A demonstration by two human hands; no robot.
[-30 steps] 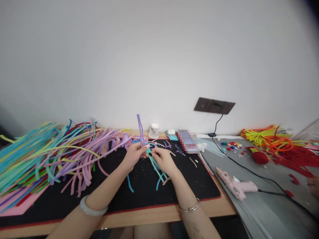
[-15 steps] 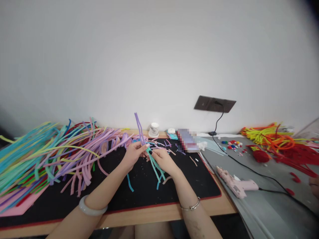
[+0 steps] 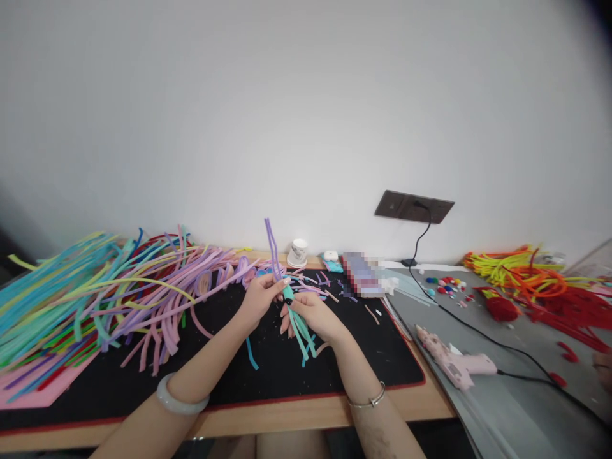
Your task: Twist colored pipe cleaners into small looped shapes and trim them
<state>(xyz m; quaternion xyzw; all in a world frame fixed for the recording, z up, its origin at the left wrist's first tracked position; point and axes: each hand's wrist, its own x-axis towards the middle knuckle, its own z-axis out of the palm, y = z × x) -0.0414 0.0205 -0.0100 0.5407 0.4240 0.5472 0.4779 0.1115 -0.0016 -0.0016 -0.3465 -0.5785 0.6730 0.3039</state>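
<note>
Left hand [image 3: 261, 298]: thumb and fingers pinched on the bundle, close to its dark middle.
Right hand [image 3: 315, 313]: just beside the left, fingers showing below the teal ends; how firmly it grips, cannot tell.
Bundle [image 3: 299, 326]: between the hands, above the mat; purple ends point up, teal ends hang down.
Mat [image 3: 377, 357]: black, red-edged.
Heap of fuzzy sticks [image 3: 165, 293]: many colours, left of the hands.
Cup [image 3: 299, 250]: white, near the wall [image 3: 287, 127].
Glue gun [image 3: 456, 364]: pink, right of the mat.
Pompoms [image 3: 448, 285]: scattered beyond the glue gun.
</note>
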